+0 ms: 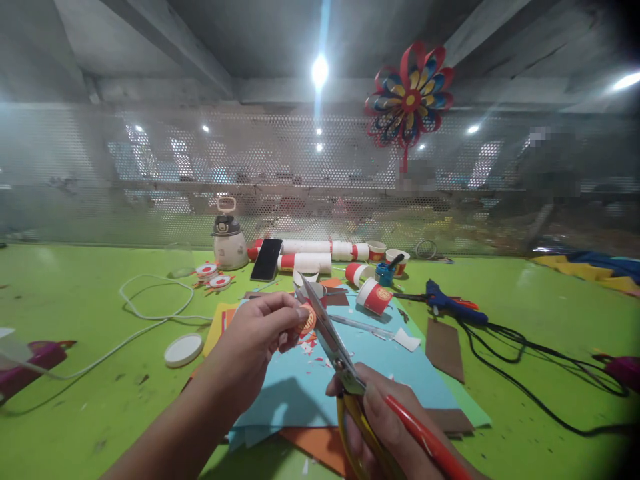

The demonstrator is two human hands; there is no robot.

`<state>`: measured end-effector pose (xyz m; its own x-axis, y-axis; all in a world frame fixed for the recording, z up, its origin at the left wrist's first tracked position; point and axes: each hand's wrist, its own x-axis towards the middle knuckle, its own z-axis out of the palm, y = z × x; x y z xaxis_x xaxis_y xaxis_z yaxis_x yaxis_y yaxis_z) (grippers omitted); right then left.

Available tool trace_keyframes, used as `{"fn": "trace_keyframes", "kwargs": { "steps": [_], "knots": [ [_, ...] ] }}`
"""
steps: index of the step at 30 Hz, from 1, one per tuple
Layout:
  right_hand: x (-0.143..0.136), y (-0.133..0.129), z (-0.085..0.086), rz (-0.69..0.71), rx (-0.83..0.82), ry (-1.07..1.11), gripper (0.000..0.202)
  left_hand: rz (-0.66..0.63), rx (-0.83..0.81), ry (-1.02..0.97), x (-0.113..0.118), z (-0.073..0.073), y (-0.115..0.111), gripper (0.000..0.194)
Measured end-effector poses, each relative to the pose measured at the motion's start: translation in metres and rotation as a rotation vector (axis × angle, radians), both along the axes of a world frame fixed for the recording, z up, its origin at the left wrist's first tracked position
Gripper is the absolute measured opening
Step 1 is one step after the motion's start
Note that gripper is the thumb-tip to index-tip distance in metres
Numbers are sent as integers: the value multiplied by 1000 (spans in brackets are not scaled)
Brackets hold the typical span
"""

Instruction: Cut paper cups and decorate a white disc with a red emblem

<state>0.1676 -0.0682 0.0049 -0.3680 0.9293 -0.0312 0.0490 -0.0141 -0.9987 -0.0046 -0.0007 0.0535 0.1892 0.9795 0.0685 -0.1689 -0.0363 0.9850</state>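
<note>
The red paper piece (308,320) is at the fingertips of the left hand (257,333), just left of the scissors (343,365); whether the blades touch it, I cannot tell. The scissors' long axis runs from near right to far left. The left hand, nearer the paper, pinches it; the right hand (393,417) is closed round the scissors' yellow handles. Counted: one held paper piece, one pair of scissors, one phone (267,260), one glue gun (453,307), one bottle (230,247).
</note>
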Motion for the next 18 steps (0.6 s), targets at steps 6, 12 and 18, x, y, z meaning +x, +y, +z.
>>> {"fn": "trace_keyframes", "kwargs": {
  "steps": [6, 12, 18],
  "knots": [
    [3, 2, -2, 20, 28, 9, 62, 33, 52, 47, -1, -4, 1, 21],
    [-1, -2, -10, -62, -36, 159, 57, -39, 59, -6, 5, -6, -3, 17],
    [-3, 1, -4, -40, 3, 98, 63, -6, 70, -49, 7, -16, -1, 23]
  ]
}}
